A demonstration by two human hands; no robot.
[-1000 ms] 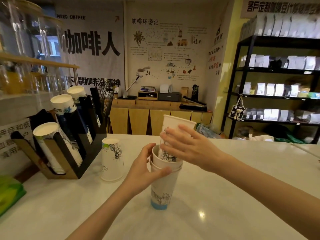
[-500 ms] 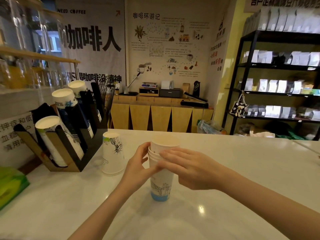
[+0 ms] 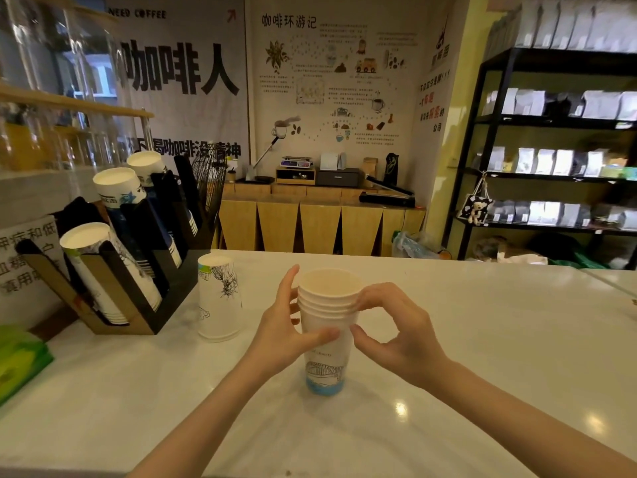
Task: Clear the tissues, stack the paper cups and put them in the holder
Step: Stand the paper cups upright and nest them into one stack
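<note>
A stack of several white paper cups (image 3: 327, 360) stands upright, mouth up, on the white counter (image 3: 482, 357). My left hand (image 3: 282, 336) wraps its left side, thumb across the front. My right hand (image 3: 396, 336) touches its right side with fingertips at the rims and thumb below. A second short stack of cups (image 3: 219, 298) stands upside down to the left, untouched. The black and brown cup holder (image 3: 138, 281) at the far left holds three slanted rows of cups (image 3: 103, 270). No tissues are visible.
A green packet (image 3: 17, 360) lies at the counter's left edge. Glass jars (image 3: 51, 98) stand on a shelf above the holder. Behind the counter are a wooden cabinet (image 3: 310, 225) and a black shelf rack (image 3: 551, 167) at the right.
My right hand has pushed the raised cup down into the stack, then shifted to the stack's right side. My left hand has stayed on the stack.
</note>
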